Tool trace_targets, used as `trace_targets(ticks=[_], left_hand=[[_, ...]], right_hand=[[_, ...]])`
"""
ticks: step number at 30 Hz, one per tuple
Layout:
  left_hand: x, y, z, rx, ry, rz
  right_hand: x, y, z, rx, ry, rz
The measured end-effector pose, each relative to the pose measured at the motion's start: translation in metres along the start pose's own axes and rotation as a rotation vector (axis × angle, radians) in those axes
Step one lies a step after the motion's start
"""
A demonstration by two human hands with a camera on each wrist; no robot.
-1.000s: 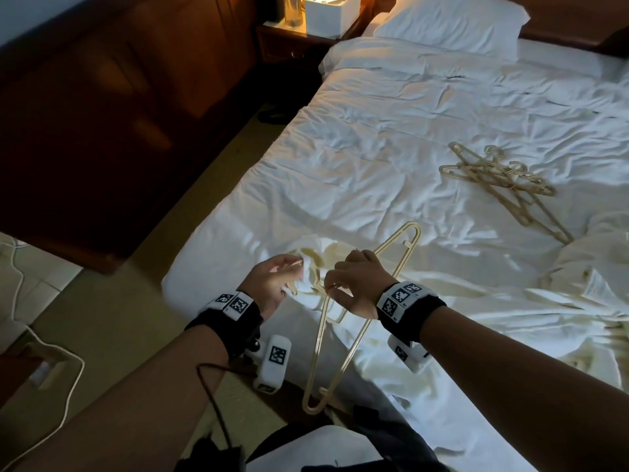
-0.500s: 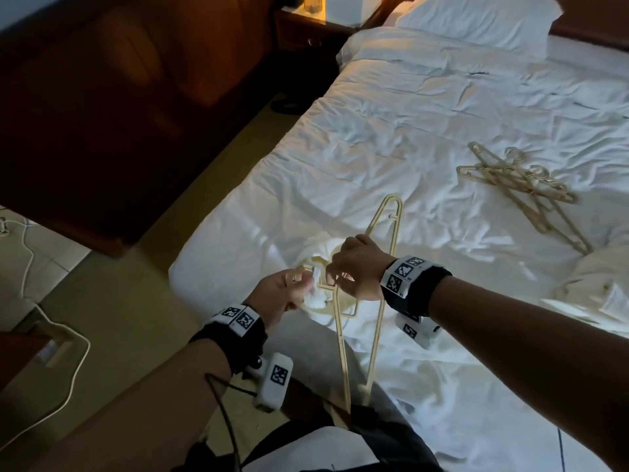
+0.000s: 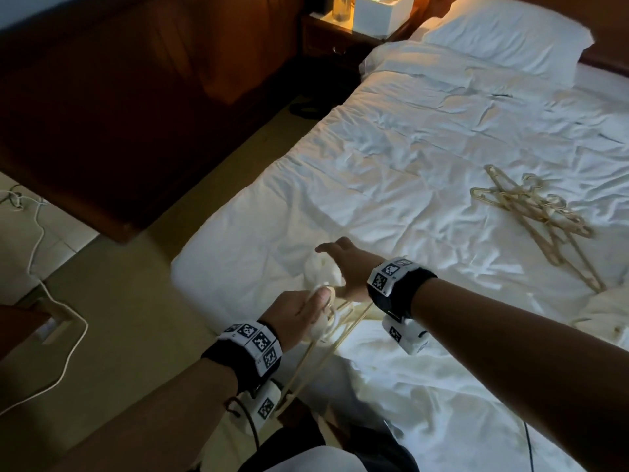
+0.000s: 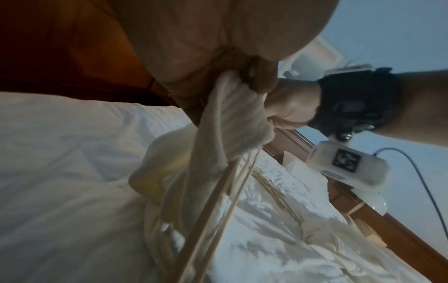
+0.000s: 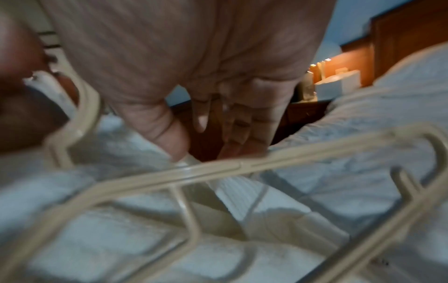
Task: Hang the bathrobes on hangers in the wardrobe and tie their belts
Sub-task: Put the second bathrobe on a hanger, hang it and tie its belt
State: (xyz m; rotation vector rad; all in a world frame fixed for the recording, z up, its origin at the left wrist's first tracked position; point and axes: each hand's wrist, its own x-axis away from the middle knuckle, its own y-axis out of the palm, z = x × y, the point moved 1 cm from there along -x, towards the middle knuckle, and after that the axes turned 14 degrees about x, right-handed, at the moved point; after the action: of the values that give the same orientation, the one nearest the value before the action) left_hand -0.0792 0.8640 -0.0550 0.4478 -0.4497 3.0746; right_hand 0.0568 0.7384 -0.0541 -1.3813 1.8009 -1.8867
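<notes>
A cream bathrobe (image 3: 320, 270) lies bunched at the bed's near left corner. My left hand (image 3: 306, 311) grips a fold of it (image 4: 230, 122) together with a beige plastic hanger (image 3: 306, 362), which slopes down toward my body. The hanger's bars (image 5: 218, 168) cross the right wrist view. My right hand (image 3: 337, 257) is stretched over the robe with fingers straight, its thumb (image 5: 174, 141) touching the cloth. A second robe (image 3: 606, 311) lies at the bed's right edge.
Several spare beige hangers (image 3: 531, 212) lie tangled on the white bed (image 3: 425, 137). Dark wooden furniture (image 3: 119, 97) runs along the left beyond a strip of floor. A nightstand (image 3: 343, 32) with a lit lamp stands by the pillow. A white cable (image 3: 51, 301) trails on the floor.
My right hand has let go of the hanger, opened and reached forward over the robe. The hanger has swung down and now sits in my left hand with the cloth.
</notes>
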Motion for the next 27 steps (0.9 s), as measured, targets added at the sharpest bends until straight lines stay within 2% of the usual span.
trace_targets(ticks=[3, 6, 13, 18, 23, 24, 27], left_hand=[[0.007, 0.01, 0.004, -0.056, 0.046, -0.077], [0.015, 0.013, 0.007, -0.108, 0.026, -0.038], [0.025, 0.03, 0.024, -0.124, -0.01, 0.322], [0.008, 0.067, 0.058, -0.076, -0.005, 0.499], [0.002, 0.089, 0.088, 0.028, 0.048, 0.632], [0.003, 0.089, 0.09, 0.041, 0.051, 0.668], [0.011, 0.085, 0.096, 0.007, 0.031, 0.758]], right_hand=[[-0.006, 0.013, -0.006, 0.353, -0.088, -0.133], [-0.005, 0.019, 0.005, 0.538, -0.137, -0.056], [0.025, -0.014, 0.083, 0.643, -0.047, 0.277], [0.059, -0.025, 0.133, 0.735, 0.006, 0.352], [0.094, -0.031, 0.193, 0.672, 0.319, 0.224], [0.101, -0.033, 0.204, 0.668, 0.344, 0.193], [0.113, -0.034, 0.21, 0.752, 0.207, 0.128]])
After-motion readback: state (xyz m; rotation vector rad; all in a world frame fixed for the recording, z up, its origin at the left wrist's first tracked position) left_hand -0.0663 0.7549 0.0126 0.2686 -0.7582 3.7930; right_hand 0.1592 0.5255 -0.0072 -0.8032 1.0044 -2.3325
